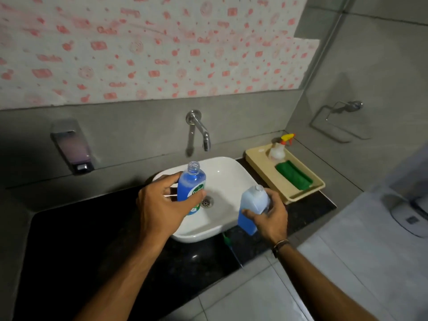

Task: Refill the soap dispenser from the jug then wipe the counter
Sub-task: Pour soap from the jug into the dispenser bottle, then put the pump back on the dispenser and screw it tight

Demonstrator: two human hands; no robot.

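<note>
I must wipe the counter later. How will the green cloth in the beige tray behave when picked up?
Probably floppy: the green cloth lies folded flat in the tray. Likely light, being soft fabric. It may unfold if lifted by one corner.

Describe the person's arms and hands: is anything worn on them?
Both forearms are bare, with no sleeves in view. The left hand and right hand wear no gloves and no visible rings. A thin dark wristband with a lighter strand circles the right wrist.

Left hand (159,205), right hand (272,216): bare, forearms uncovered to frame edge. Thin dark wristband (280,245), lighter strand alongside, on right wrist.
</note>
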